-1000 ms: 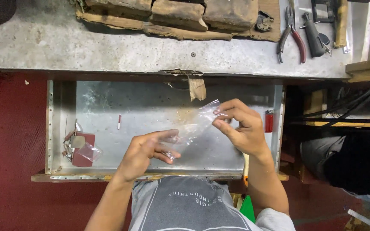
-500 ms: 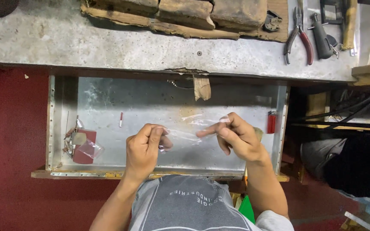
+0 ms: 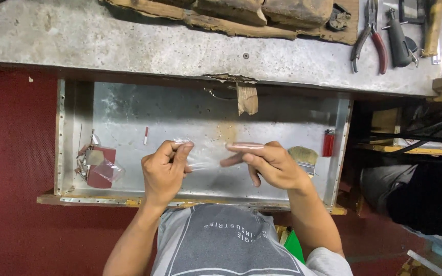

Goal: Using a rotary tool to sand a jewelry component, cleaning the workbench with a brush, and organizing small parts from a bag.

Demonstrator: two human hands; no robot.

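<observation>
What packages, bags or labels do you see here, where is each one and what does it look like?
Clear plastic bag: thin, see-through, stretched between left hand and right hand above the drawer.
Small clear bag: crumpled, lying on a dark red block, drawer's left end.

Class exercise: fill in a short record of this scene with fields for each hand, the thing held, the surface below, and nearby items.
Left hand: pinches one end of the clear plastic bag
Right hand: holds the other end
Surface below: open metal drawer
In drawer: red lighter, brush, dark red packet
On bench: pliers
</observation>
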